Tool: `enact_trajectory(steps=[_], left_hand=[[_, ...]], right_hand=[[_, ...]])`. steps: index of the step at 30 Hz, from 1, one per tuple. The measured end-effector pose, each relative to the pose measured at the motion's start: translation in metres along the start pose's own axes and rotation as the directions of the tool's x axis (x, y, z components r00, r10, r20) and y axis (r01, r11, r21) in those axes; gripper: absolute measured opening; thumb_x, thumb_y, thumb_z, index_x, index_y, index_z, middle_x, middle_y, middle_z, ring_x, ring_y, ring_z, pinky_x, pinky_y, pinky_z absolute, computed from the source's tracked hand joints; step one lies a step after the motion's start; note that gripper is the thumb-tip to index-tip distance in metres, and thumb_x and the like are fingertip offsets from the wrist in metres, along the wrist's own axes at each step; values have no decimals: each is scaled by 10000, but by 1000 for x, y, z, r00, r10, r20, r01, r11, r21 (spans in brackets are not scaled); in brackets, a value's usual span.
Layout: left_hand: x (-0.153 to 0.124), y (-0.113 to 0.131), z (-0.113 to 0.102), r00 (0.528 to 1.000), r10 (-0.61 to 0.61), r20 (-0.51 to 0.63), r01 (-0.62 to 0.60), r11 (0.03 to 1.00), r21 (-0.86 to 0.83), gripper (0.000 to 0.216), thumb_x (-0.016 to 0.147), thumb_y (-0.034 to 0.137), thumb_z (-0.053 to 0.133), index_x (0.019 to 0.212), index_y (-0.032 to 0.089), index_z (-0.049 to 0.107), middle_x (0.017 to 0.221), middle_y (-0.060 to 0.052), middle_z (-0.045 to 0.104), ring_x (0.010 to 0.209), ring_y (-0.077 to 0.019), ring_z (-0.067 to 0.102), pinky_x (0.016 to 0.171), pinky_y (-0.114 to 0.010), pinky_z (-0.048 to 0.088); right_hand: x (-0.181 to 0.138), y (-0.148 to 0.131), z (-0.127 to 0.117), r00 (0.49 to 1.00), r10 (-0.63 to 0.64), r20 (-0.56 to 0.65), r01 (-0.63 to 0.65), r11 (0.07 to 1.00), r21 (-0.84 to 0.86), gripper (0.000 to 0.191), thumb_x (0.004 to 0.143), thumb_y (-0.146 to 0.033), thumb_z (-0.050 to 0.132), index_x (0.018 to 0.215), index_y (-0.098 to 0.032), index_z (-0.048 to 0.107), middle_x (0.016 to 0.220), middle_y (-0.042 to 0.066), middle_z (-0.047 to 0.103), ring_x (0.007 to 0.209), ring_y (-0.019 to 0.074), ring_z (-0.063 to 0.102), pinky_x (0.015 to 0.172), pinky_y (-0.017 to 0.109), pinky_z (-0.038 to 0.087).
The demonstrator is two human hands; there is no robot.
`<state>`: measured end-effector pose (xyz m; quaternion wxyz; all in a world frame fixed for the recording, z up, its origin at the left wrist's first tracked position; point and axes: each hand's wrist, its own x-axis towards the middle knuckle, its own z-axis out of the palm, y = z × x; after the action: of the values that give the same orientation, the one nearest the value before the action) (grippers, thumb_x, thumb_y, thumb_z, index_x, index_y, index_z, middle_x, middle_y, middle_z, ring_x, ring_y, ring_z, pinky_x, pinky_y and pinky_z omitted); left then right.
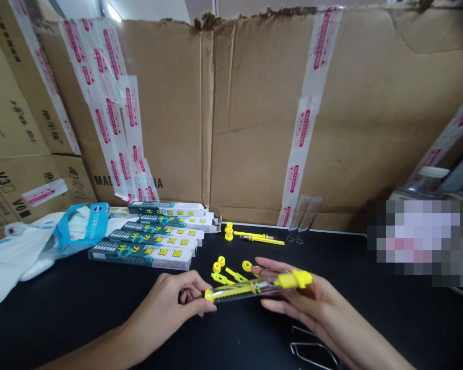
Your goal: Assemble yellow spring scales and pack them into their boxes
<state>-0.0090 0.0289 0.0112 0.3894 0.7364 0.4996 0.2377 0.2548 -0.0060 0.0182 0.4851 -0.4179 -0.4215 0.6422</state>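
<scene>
A clear tubular spring scale (237,289) with yellow end pieces lies level between my two hands. Inside its tube a yellow strip and a metal spring show. My left hand (189,295) is closed in a pinch on the small yellow cap at the left end. Around the right part of the tube, my right hand (306,300) is closed, with the thicker yellow end piece resting over its fingers. Just behind lie loose yellow parts: a ring (247,266), small caps (216,267) and flat strips (223,279).
Several printed boxes (142,255) lie at left, beside a blue-and-white plastic bag (81,228). Farther back are more yellow parts (258,238) and clear tubes (304,218). A bent wire frame (312,347) sits near the right forearm. Cardboard walls (254,113) close off the back.
</scene>
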Motion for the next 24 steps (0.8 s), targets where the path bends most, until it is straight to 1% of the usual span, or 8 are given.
enact_trajectory(steps=[4,7,10,14,17,19,22,24], left_hand=[[0,-1,1,1000,7,-11,-8,999,-44,114,754,293,724,778,197,667,597,54,681,574,-133,527,581,-238,371],[-5,1,5,1000,27,10,-27,997,-68,149,721,280,778,731,194,657,592,67,669,569,-120,517,578,-226,371],[-13,4,12,996,68,52,-65,996,-62,225,666,323,856,716,189,683,615,63,668,586,-118,534,591,-219,393],[-20,6,18,991,96,93,-90,994,-69,223,657,318,876,715,191,702,659,37,700,636,-140,611,623,-226,447],[-17,2,19,987,158,25,-151,973,-177,190,705,291,836,832,199,730,697,18,721,656,-148,643,666,-246,516],[-12,-2,20,985,159,-66,-172,940,-296,271,747,262,774,1008,208,718,848,-22,745,715,-164,672,658,-264,572],[-7,-9,22,985,96,-142,-151,882,-447,436,783,290,706,1207,216,635,1084,-97,704,759,-197,694,478,-246,598],[-7,-11,22,990,66,-125,-118,877,-466,420,805,303,684,1210,204,628,1083,-109,688,724,-197,700,421,-234,595]], right_hand=[[-1,6,11,994,-56,96,54,998,25,615,725,-307,849,1300,-260,637,1276,123,718,1296,312,574,1017,503,509],[2,11,14,992,-55,114,39,990,137,564,703,-308,875,1230,-248,682,1289,119,713,1285,294,587,1108,475,415],[0,13,17,994,-7,111,-15,981,193,447,780,-344,825,1196,-247,695,1292,112,712,1191,287,663,1066,458,469],[-5,11,23,994,69,79,-80,986,145,384,879,-387,727,1231,-251,653,1295,100,708,1036,262,736,912,440,579],[-5,8,21,1000,-2,31,-3,988,155,312,865,-430,730,1101,-228,696,1271,96,722,1051,247,724,878,405,606],[-2,6,16,997,-72,-14,74,977,199,287,863,-441,729,1043,-218,704,1302,94,705,1102,256,706,913,401,598],[2,0,5,988,-115,-102,137,959,247,266,900,-418,694,1061,-205,684,1324,107,691,1157,254,683,955,363,584],[5,-4,-1,980,-126,-155,167,943,289,283,899,-434,688,1070,-212,655,1277,119,716,1182,266,670,981,362,571]])
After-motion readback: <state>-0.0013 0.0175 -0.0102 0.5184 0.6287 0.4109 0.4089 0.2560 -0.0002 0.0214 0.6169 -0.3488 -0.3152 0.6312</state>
